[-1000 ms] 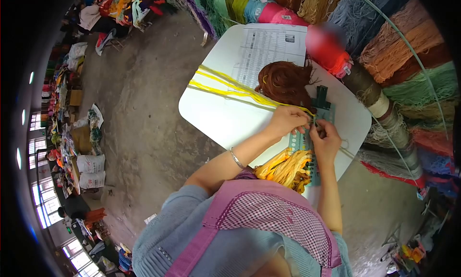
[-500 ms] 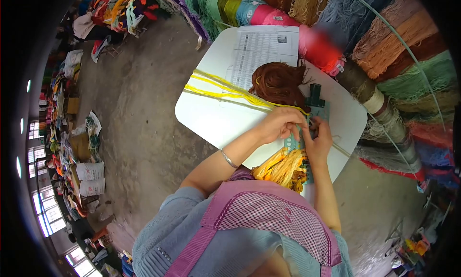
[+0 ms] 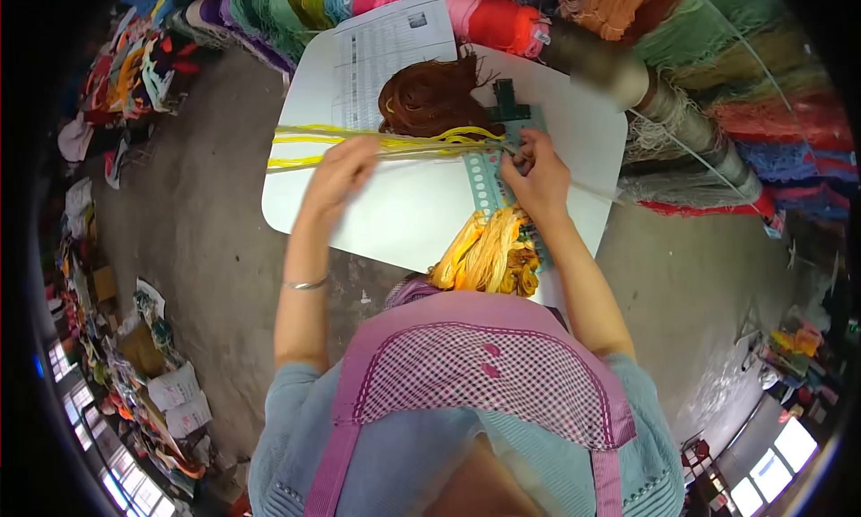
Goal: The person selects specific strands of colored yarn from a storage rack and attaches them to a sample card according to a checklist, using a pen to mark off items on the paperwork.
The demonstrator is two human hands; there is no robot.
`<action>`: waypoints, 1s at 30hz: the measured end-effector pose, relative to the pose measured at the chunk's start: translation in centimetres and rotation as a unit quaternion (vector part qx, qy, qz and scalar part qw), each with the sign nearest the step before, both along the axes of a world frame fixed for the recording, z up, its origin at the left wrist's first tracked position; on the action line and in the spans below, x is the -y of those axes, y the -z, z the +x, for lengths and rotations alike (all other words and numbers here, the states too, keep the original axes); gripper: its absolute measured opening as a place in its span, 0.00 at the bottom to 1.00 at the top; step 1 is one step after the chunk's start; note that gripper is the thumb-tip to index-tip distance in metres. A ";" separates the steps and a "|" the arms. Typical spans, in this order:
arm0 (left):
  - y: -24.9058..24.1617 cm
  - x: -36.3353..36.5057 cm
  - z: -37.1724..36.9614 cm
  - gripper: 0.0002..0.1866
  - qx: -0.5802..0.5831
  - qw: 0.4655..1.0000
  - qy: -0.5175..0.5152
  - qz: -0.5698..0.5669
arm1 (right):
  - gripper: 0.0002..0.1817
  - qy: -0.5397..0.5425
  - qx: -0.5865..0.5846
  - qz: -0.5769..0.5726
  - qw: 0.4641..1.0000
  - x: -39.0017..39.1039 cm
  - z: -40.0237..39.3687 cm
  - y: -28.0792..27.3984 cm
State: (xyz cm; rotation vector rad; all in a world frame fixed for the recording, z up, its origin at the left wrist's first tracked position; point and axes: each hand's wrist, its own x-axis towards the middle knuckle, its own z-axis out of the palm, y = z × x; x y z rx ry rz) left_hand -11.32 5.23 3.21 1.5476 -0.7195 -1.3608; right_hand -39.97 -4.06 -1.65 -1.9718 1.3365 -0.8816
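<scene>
My left hand (image 3: 345, 172) is slightly blurred, its fingers curled round yellow and grey-green thread strands (image 3: 421, 146) that stretch sideways across the white table (image 3: 386, 203). My right hand (image 3: 541, 174) pinches the grey-green strands at the right edge of a pale green card with punched holes (image 3: 480, 183). Yellow, orange and brown thread hanks (image 3: 489, 252) hang from the card's near end. Just beyond the strands lies a coiled brown skein (image 3: 426, 95). A dark green clip-like piece (image 3: 508, 103) sits at the card's far end.
A printed sheet (image 3: 395, 46) lies at the table's far left. Rolls and hanks of coloured thread (image 3: 502, 22) line the far and right sides. White sacks (image 3: 184, 400) and heaped textiles stand on the floor at left.
My left hand has moved left from the card along the strands. The right hand stays at the card. The camera view has shifted, so the table appears further left and higher.
</scene>
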 end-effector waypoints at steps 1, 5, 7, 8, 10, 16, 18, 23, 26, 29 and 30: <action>0.2 -1.3 1.9 0.11 -0.001 1.000 -0.004 -0.002 | 0.25 -0.001 -0.006 -0.006 1.000 0.0 0.0 0.0; -2.6 -4.8 7.2 0.14 -0.050 0.990 -0.131 0.007 | 0.25 0.002 -0.018 -0.006 1.000 -0.1 0.0 0.0; -2.9 -7.0 11.9 0.14 -0.141 0.968 -0.205 -0.038 | 0.25 0.010 -0.032 0.017 0.999 -0.3 0.1 -0.6; -2.5 -8.1 14.3 0.14 -0.202 0.950 -0.225 -0.077 | 0.26 0.017 -0.045 0.043 0.998 -0.1 0.1 -0.9; -3.2 -8.9 16.1 0.13 -0.179 0.923 -0.322 -0.108 | 0.26 0.027 -0.046 0.023 0.998 -0.3 0.1 -0.3; -1.7 -5.7 19.5 0.20 0.523 0.839 -0.144 -0.051 | 0.22 0.054 -0.029 -0.035 0.998 -1.1 1.1 -0.9; -2.7 -0.6 14.3 0.13 0.498 0.839 -0.104 -0.191 | 0.20 0.059 -0.030 -0.050 0.997 -1.0 1.5 -0.1; -8.5 8.9 0.4 0.11 0.410 0.848 0.073 -0.327 | 0.18 0.062 -0.022 -0.064 0.996 -1.2 1.9 0.1; -12.7 13.0 -5.3 0.11 0.313 0.864 0.107 -0.381 | 0.15 0.061 -0.007 -0.064 0.996 -1.1 1.8 0.2; -15.7 16.3 -6.7 0.11 0.332 0.850 0.120 -0.390 | 0.13 0.059 0.008 -0.074 0.995 -1.4 1.8 -0.1; -16.4 17.5 -6.3 0.11 0.342 0.849 0.102 -0.389 | 0.13 0.057 0.004 -0.082 0.995 -1.3 1.7 0.0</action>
